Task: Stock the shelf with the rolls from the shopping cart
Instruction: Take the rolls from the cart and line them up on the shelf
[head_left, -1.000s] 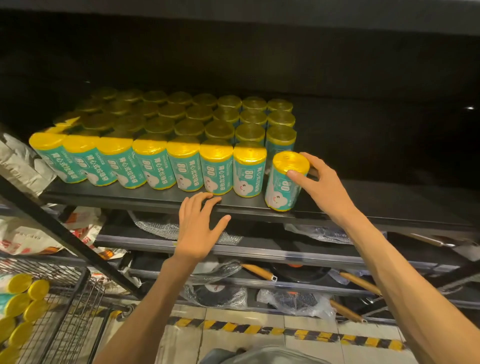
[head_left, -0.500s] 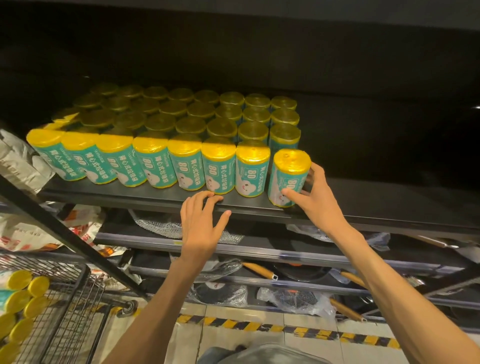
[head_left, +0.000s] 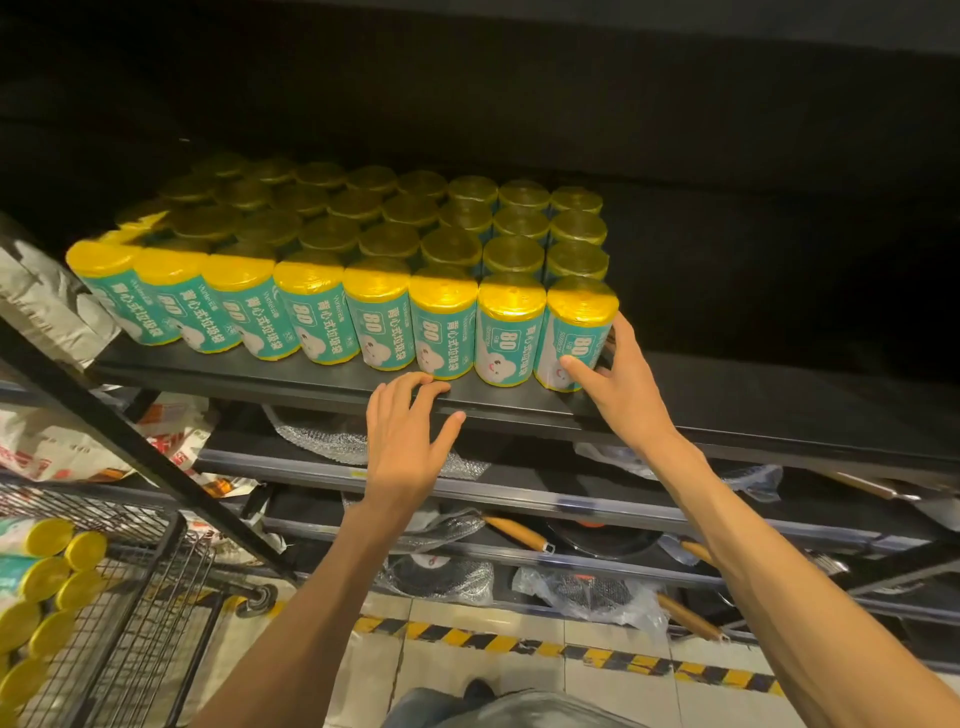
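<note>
The end roll, tilted and apart a second ago, is now standing upright against the front row of rolls on the shelf. At far left, the cart is holding more rolls. The left hand is resting relaxed on the shelf's edge. The right hand is gripping the end roll; bare dark shelf is lying open to its right.
</note>
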